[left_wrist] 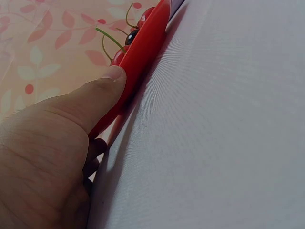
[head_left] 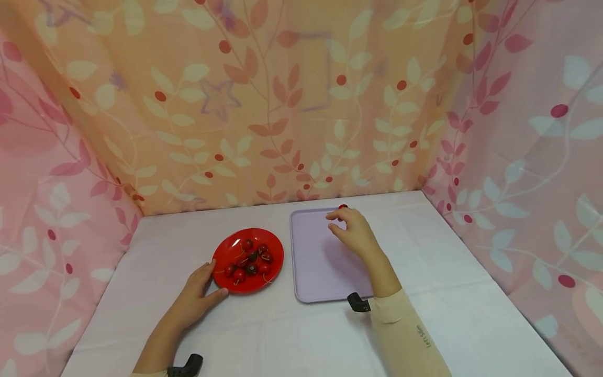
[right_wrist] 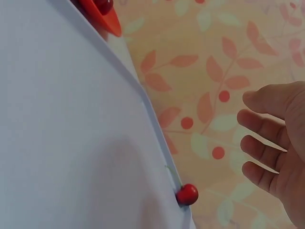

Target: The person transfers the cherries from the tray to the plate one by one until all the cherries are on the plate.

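Leaf-and-berry patterned fabric walls close in our work area on three sides, and a white cloth covers the table (head_left: 264,335). Our left hand (head_left: 198,298) rests at the seven o'clock edge of the red plate (head_left: 226,251), thumb pressed along the rim and the other fingers lying fairly straight beside it; the left wrist view shows the thumb (left_wrist: 107,88) flat against the rim, nothing pinched. On the plate lies a cluster of cherries (head_left: 252,259), stems on. To the plate's right, just beside it, sits a lilac tray (head_left: 315,262). Our right hand (head_left: 353,230) hovers over the tray's far part, toward one o'clock, and the right wrist view shows its fingers (right_wrist: 264,129) spread apart and loose, holding nothing. A single cherry (right_wrist: 187,194) lies at the tray's far edge, just clear of those fingertips. We judge the placing goes best if we keep the plate steadied and set each fruit well inside the raised rim, so it does not roll off. Small dark lettering runs along our right sleeve (head_left: 414,340), too small to read.
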The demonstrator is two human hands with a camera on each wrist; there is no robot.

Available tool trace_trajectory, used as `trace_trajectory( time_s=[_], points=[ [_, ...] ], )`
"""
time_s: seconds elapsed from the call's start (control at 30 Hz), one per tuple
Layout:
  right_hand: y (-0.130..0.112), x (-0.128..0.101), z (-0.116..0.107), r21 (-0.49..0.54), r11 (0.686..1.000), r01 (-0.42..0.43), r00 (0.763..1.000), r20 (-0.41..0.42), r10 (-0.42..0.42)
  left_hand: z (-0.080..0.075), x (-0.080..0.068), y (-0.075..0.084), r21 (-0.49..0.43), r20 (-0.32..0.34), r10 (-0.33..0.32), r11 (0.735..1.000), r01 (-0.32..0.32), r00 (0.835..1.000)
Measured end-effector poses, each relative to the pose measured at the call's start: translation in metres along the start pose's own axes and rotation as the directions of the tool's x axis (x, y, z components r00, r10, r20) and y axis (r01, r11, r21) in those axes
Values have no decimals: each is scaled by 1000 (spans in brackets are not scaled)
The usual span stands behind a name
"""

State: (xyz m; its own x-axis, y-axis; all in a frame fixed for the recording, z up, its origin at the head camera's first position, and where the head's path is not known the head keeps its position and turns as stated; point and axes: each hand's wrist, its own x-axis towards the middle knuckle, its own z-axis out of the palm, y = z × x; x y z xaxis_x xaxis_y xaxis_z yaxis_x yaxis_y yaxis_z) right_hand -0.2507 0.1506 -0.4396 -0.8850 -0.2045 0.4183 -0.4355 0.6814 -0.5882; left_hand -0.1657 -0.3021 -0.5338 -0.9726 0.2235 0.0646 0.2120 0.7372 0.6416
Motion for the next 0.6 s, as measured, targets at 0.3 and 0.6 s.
trace_trajectory(
  time_s=[0.3,0.6],
  points=[
    [22,2,-1,19,1000,-20,999,-42,21,1,1,-2,-15,-9,10,1000,-11,1000],
    [39,18,-4,27,999,-44,998,-33,45,2,-1,-3,-27,-11,2,1000,-3,1000]
  ],
)
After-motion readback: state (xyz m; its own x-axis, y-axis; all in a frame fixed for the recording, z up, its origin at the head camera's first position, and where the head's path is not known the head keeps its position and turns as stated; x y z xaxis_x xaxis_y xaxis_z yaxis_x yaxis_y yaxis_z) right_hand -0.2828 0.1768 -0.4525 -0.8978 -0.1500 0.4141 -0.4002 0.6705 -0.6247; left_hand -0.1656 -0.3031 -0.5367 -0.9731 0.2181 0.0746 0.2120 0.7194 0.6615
